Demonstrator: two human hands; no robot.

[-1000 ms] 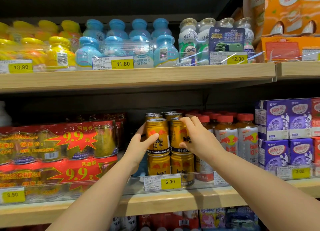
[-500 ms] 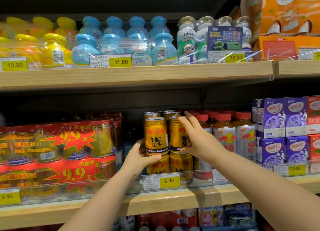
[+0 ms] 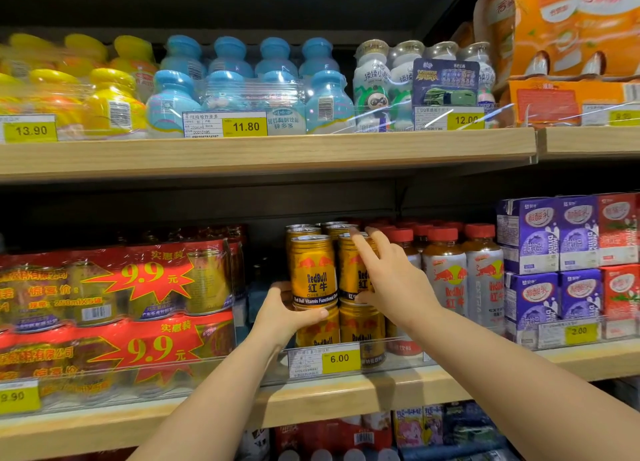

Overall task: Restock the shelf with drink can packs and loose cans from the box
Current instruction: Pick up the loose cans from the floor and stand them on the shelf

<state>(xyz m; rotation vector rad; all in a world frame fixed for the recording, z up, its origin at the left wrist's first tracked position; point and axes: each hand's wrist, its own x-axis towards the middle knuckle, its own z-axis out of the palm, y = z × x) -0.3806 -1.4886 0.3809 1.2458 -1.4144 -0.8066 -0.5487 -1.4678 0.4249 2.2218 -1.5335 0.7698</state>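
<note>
While stacked two high on wooden middle shelf (image 3: 346, 396), upright gold drink cans, long axis vertical, straight ahead of both hands. Front-left gold top-tier can (image 3: 313, 272) cupped low by left hand (image 3: 287, 317), thumb wrapped across its base, partly closed. Right hand (image 3: 391, 280) open, fingers spread flat against neighbouring gold can (image 3: 349, 266). Left hand nearer to left can. Likely squaring up stack.

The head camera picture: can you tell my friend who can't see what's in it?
Two bare hands straighten gold Red Bull cans stacked on a shop shelf: the left hand cups a can's bottom, the right hand touches its neighbour. Red multipacks sit left, red-capped bottles right.
</note>
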